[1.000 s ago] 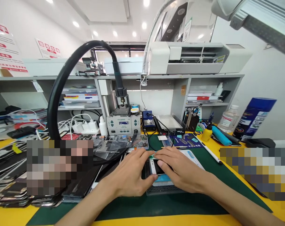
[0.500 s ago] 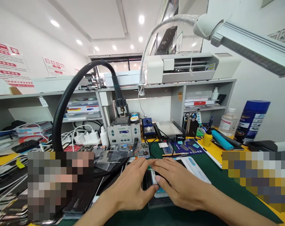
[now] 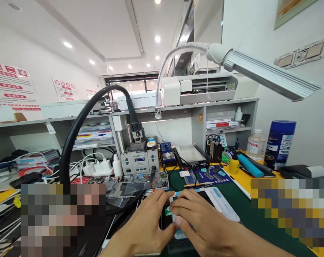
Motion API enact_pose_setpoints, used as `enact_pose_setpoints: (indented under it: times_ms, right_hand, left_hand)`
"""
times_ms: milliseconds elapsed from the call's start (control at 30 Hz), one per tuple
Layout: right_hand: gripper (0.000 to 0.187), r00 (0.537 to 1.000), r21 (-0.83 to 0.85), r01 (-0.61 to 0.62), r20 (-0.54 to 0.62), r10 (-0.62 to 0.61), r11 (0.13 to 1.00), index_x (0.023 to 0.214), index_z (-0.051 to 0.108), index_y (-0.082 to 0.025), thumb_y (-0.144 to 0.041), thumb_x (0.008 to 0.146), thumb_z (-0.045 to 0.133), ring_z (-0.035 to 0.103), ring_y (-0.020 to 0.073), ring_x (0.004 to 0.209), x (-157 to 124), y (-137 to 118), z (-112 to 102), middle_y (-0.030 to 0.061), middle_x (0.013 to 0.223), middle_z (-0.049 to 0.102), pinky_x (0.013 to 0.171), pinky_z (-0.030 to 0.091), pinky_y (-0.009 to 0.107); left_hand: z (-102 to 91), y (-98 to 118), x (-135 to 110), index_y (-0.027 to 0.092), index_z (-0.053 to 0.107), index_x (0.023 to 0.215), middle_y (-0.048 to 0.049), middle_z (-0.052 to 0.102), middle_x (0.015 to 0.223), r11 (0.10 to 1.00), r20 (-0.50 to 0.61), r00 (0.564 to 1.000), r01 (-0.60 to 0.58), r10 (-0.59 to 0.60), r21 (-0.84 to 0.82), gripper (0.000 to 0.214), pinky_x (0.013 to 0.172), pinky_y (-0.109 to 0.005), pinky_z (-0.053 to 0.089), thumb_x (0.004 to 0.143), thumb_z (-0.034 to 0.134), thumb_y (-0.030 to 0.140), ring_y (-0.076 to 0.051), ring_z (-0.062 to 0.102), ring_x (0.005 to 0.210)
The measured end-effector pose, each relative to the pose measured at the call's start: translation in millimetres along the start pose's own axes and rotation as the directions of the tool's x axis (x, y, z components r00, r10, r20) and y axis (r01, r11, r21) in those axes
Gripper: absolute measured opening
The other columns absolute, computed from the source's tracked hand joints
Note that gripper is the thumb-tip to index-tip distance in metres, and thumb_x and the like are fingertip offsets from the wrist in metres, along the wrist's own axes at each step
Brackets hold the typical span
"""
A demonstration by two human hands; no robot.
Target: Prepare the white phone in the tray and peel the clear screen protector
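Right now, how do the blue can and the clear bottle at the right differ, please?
The blue can is opaque; the clear bottle is see-through. The can's top is wide and blue, the bottle's cap narrower and white. The can looks taller than the bottle. Both stand upright.

Electronics workshop — hot-air station (image 3: 139,162)

At ten o'clock, a red-and-white wall poster (image 3: 13,84) shows 二手 in its heading, while print on the blue can (image 3: 281,144) at three and the grey station (image 3: 129,164) at seven is illegible.
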State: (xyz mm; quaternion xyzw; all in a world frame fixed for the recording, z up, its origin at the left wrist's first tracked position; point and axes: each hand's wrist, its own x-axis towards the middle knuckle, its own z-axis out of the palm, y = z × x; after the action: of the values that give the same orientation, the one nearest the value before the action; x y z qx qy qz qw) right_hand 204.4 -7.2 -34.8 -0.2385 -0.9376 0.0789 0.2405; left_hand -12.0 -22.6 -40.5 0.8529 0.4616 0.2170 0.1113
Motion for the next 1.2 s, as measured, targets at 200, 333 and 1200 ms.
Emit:
enact_pose_setpoints:
  times_ms: [200,333,1200]
  right_hand:
    - [0.025,0.999,0.01,0.048,-0.026,-0.048,0.999,0.099,0.069,-0.018,-0.019,0.096,0.045,0.055,0.0222,0.096,-2,2,4,0.0056,0.104,0.073,0.094,0.041,0.04]
    - [0.023,0.993,0.025,0.093,-0.073,-0.09,0.995,0.092,0.069,-0.018,-0.017,0.093,0.047,0.055,0.0209,0.088,-3,1,3,0.0049,0.099,0.075,0.086,0.042,0.038]
    - [0.01,0.998,-0.033,0.023,-0.051,-0.025,0.999,0.082,0.067,-0.018,-0.014,0.083,0.059,0.058,0.0177,0.078,-7,9,-3,0.0049,0.083,0.065,0.069,0.042,0.029]
  left_hand:
    - [0.5,-3,-1,0.028,0.043,0.143,-0.0092,0.054,0.136,1.0,0.011,1.0,0.008,-0.008,0.012,0.062,0.113,-0.046,0.038,0.085,0.062,0.034,-0.029,0.05,0.129]
    - [-0.3,-3,-2,0.027,0.043,0.144,-0.0091,0.055,0.134,1.0,0.011,1.0,0.01,-0.011,0.02,0.064,0.112,-0.045,0.041,0.084,0.062,0.033,-0.028,0.052,0.127]
    - [-4.5,-2,-3,0.029,0.041,0.144,-0.0099,0.05,0.138,0.999,0.042,0.998,0.035,-0.035,-0.005,0.066,0.11,-0.047,0.041,0.084,0.065,0.044,-0.031,0.05,0.128]
